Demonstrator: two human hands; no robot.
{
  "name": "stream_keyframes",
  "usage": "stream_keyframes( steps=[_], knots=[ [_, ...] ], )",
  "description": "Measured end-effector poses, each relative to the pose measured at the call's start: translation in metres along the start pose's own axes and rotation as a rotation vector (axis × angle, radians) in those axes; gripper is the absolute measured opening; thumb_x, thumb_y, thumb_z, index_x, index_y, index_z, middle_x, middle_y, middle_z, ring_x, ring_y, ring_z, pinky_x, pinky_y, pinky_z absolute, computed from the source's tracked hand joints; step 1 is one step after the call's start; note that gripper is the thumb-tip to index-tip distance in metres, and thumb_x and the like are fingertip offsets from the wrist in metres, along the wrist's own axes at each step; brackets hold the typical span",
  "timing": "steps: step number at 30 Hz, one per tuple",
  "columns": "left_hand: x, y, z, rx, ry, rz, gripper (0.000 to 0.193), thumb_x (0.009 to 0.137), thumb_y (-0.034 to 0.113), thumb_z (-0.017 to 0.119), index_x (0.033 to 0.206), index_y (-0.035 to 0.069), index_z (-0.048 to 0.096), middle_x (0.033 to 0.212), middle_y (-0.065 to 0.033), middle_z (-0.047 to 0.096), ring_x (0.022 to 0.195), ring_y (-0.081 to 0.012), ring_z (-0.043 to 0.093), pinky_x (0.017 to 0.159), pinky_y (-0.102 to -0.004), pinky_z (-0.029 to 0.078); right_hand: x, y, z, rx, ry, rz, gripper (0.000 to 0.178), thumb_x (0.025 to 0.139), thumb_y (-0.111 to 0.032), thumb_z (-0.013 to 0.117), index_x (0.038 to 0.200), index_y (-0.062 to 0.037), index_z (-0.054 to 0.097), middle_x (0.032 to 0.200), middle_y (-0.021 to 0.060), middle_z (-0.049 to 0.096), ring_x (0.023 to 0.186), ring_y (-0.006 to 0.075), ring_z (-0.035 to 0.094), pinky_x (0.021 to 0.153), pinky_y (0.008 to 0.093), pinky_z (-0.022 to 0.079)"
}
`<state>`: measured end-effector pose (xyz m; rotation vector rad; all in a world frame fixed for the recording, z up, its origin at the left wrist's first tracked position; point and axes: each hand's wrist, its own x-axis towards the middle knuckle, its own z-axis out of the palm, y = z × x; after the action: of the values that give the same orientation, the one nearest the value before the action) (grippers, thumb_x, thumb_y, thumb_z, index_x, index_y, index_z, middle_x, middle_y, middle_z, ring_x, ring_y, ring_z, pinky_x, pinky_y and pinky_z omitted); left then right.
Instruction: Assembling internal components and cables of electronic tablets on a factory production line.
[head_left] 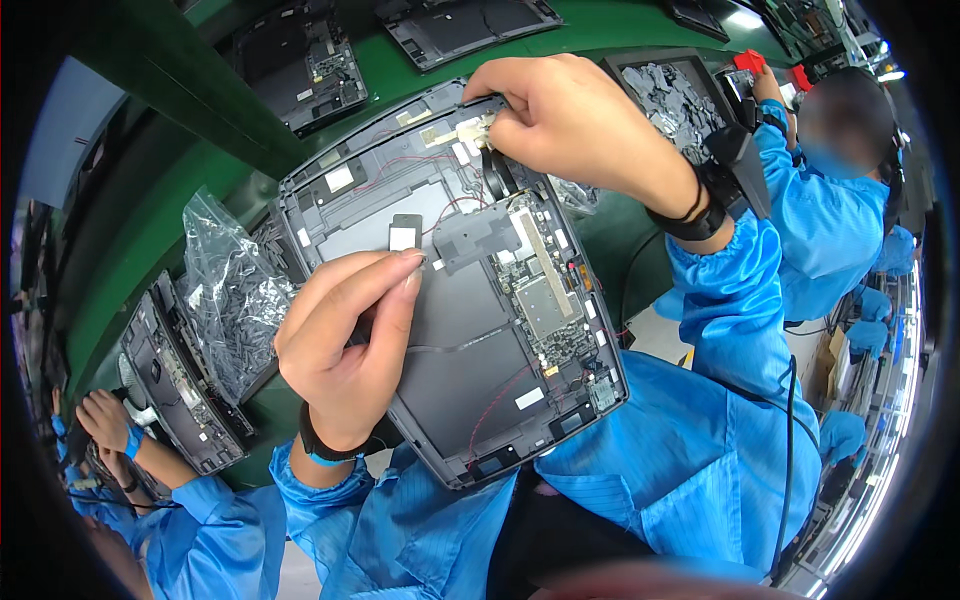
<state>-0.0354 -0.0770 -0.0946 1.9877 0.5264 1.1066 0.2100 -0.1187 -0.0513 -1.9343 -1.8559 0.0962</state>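
Note:
An opened tablet casing [450, 310] lies tilted in front of me, its dark inside facing up. A green-and-gold circuit board [545, 300] runs along its right side, with a dark grey film piece [478, 238] beside it. My left hand [345, 335] is closed over the casing's middle, thumb and forefinger pinched on something too small to name. Just beyond those fingertips is a small dark piece with a white label [404, 238]; whether they hold it, I cannot tell. Curled at the far rim, my right hand [560, 120] grips the casing near a pale connector patch [475, 132].
Left of the casing, a clear plastic bag [235, 300] lies over many small dark parts. A tray of grey pieces [670, 95] stands at the far right. More opened casings [300, 70] lie on the green bench. Co-workers in blue sit on both sides [820, 220].

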Motion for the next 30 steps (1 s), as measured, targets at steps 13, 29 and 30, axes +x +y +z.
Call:
stream_keyframes(
  steps=[13,29,30],
  knots=[
    [-0.003,0.001,-0.001,-0.037,0.005,0.030,0.019,0.077,-0.008,0.072,0.095,-0.001,0.073,0.088,-0.0123,0.069,0.074,-0.0181,0.066,0.062,-0.0252,0.051,-0.003,0.019,0.000,0.492,-0.178,0.198,0.036,0.083,-0.014,0.055,0.112,0.0013,0.068,0.063,0.0047,0.058,0.056,0.0107,0.050,0.052,0.0294,0.041],
    [0.000,-0.003,0.000,-0.084,0.012,0.077,0.021,0.077,-0.010,0.072,0.096,-0.001,0.072,0.087,-0.0126,0.069,0.072,-0.0171,0.065,0.059,-0.0244,0.050,0.005,0.020,-0.005,0.477,-0.254,0.219,0.035,0.080,-0.007,0.055,0.112,0.0027,0.067,0.062,-0.0012,0.054,0.057,0.0054,0.046,0.051,0.0252,0.036],
    [-0.001,-0.003,0.000,-0.082,0.014,0.075,0.022,0.077,-0.010,0.072,0.096,-0.001,0.072,0.087,-0.0126,0.069,0.071,-0.0170,0.065,0.059,-0.0241,0.050,0.006,0.020,-0.005,0.439,-0.263,0.191,0.035,0.080,-0.013,0.059,0.111,0.0019,0.067,0.062,0.0009,0.057,0.057,0.0082,0.051,0.053,0.0276,0.041]
  ],
)
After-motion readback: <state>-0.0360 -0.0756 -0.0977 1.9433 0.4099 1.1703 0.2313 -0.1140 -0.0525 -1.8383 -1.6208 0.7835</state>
